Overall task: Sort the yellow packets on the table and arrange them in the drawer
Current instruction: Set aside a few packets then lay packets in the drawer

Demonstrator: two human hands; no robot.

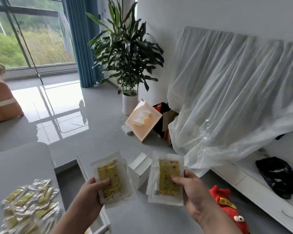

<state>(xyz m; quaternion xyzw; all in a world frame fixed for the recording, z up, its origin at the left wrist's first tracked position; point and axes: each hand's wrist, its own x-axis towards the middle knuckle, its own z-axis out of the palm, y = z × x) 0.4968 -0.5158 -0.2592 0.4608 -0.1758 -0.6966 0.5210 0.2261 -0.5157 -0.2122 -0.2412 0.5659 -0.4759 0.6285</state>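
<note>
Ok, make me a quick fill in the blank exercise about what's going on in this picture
1. Each hand holds one ____ patterned packet.
2. The left hand and right hand hold their packets ____ from each other.
3. The pile of loose packets lies on the ____.

Missing words: yellow; apart; table

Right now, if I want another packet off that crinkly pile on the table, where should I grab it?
Probably pinch a loose corner sticking up at the top of the pile of yellow packets, coming from above with the left hand, the nearer one. The packets lie flat and overlapping, so raised foil edges offer the easiest hold. That hand already holds a packet.
</note>
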